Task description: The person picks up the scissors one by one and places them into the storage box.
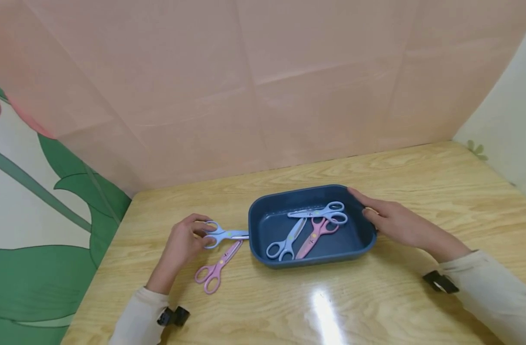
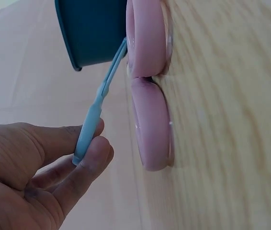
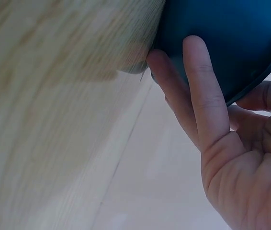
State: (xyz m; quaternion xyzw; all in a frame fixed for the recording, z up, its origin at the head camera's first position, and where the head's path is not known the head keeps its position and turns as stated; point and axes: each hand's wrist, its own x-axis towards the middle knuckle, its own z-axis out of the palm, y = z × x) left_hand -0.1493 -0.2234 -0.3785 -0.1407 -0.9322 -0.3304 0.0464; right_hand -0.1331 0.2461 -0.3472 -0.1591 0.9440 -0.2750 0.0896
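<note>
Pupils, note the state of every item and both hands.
Held blue scissors: tilted, handles raised.
Left hand: pinching those scissors.
Loose pink scissors: lying on the table.
Container: upright, uncovered.
Pink scissors inside: partly covered.
Upper blue scissors inside: lying partly over those.
Lower blue scissors inside: lying down.
Right hand: gripping the container.

My left hand [image 1: 182,243] partly hides the blue scissors [image 1: 229,234] it pinches. In the tray [image 1: 267,230], a blue pair [image 1: 318,213] partly covers the pink pair [image 1: 316,235], whose dark mark [image 1: 312,241] is too small for me to read. My left sleeve [image 1: 139,316] and right sleeve [image 1: 496,290] run out of view.
</note>
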